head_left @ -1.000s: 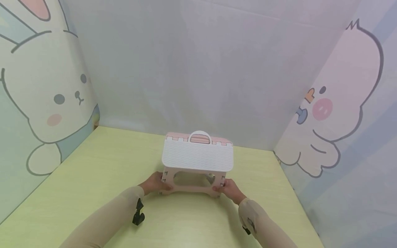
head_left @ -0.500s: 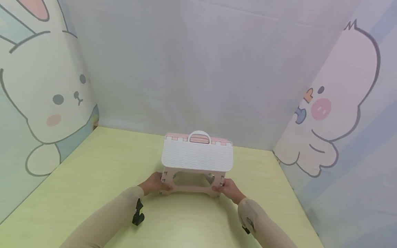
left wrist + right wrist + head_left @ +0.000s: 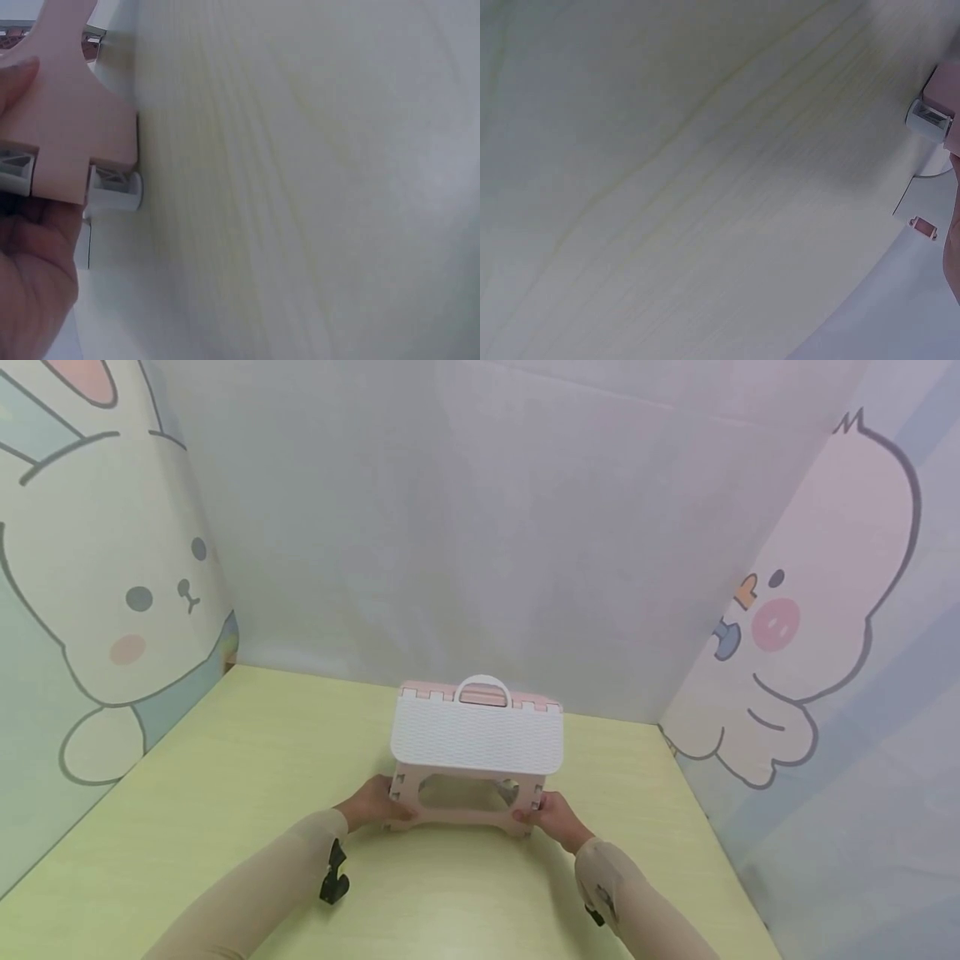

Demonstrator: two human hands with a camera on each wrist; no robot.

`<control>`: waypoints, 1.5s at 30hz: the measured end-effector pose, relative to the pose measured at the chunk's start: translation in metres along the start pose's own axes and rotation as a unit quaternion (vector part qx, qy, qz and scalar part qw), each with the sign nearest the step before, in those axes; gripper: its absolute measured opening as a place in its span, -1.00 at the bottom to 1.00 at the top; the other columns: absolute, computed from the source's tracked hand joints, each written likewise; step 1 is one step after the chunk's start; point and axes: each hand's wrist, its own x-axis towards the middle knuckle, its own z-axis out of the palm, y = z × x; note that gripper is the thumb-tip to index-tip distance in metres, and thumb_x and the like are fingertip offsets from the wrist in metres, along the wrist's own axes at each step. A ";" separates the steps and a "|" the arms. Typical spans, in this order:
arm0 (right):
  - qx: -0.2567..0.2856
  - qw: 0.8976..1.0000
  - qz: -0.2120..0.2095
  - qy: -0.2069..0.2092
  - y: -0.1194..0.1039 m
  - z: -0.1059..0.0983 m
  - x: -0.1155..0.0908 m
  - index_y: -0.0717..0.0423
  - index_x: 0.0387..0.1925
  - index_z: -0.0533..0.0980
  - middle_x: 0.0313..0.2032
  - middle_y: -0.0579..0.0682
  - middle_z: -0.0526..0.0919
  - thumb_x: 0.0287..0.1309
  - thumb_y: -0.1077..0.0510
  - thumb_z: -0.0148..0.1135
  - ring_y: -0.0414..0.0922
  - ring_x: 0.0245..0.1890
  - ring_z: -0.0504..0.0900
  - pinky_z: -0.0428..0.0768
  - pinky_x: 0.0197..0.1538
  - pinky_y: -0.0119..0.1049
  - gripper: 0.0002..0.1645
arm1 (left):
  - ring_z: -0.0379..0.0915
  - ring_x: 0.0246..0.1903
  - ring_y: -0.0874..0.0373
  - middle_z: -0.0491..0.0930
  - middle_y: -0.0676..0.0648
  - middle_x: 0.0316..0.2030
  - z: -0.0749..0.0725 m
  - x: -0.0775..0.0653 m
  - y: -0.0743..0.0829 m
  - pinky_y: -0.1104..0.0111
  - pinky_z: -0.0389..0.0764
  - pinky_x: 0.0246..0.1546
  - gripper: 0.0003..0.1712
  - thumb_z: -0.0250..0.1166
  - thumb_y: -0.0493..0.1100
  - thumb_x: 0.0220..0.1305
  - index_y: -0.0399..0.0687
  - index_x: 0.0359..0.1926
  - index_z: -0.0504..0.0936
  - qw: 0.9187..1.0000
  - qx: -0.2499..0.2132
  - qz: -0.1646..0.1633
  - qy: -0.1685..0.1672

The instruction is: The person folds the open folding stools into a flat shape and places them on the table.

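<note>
A pink and white folding stool (image 3: 477, 735) stands on the table in the head view. Its white textured top panel slopes toward me, and a white carrying handle (image 3: 483, 683) rises along the upper ridge. Below that panel, the pink front leg frame (image 3: 465, 817) has a wide opening. My left hand (image 3: 377, 802) grips the frame's left leg, thumb on the front face. On the other side my right hand (image 3: 557, 818) holds the right leg the same way. The left wrist view shows the pink leg (image 3: 82, 112) close up; in the right wrist view only a sliver of hand appears.
The pale yellow tabletop (image 3: 285, 735) extends around the stool. A grey-white curtain (image 3: 480, 527) hangs behind it. Side walls carry a cartoon rabbit (image 3: 120, 593) on the left and a pink cartoon figure (image 3: 832, 577) on the right.
</note>
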 end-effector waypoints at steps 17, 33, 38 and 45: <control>0.022 1.000 0.001 0.004 0.000 0.003 -0.003 0.47 -0.13 0.55 -0.14 0.25 0.67 0.05 0.27 0.36 -0.09 -0.20 0.62 0.54 -0.12 -0.22 -0.63 | 0.50 -0.31 0.10 0.65 -0.06 -0.25 0.004 -0.001 -0.001 0.12 0.52 -0.12 -0.49 0.52 -0.21 -0.10 -0.30 -0.08 0.59 1.000 0.003 -0.006 0.022; 0.042 0.999 0.018 0.001 0.006 0.004 0.001 0.46 -0.11 0.55 -0.13 0.24 0.67 0.05 0.26 0.36 -0.09 -0.20 0.62 0.58 -0.15 -0.20 -0.61 | 0.49 -0.32 0.09 0.64 -0.08 -0.25 0.004 -0.002 -0.002 0.13 0.53 -0.17 -0.48 0.52 -0.19 -0.11 -0.31 -0.09 0.59 0.999 0.011 -0.015 0.032; 0.046 0.999 0.020 -0.003 0.009 0.004 0.004 0.47 -0.10 0.54 -0.12 0.24 0.66 0.06 0.27 0.35 -0.12 -0.22 0.61 0.57 -0.17 -0.21 -0.60 | 0.49 -0.33 0.10 0.64 -0.07 -0.26 0.003 -0.001 -0.002 0.16 0.53 -0.20 -0.49 0.52 -0.19 -0.10 -0.32 -0.10 0.60 1.000 0.006 -0.012 0.027; 0.045 0.999 0.017 -0.012 0.010 0.004 0.006 0.48 -0.06 0.52 -0.08 0.27 0.64 0.07 0.28 0.33 -0.08 -0.19 0.61 0.57 -0.16 -0.19 -0.59 | 0.48 -0.30 0.10 0.64 -0.10 -0.21 0.001 -0.002 -0.001 0.13 0.52 -0.16 -0.47 0.51 -0.21 -0.09 -0.33 -0.06 0.58 1.000 0.010 -0.001 0.016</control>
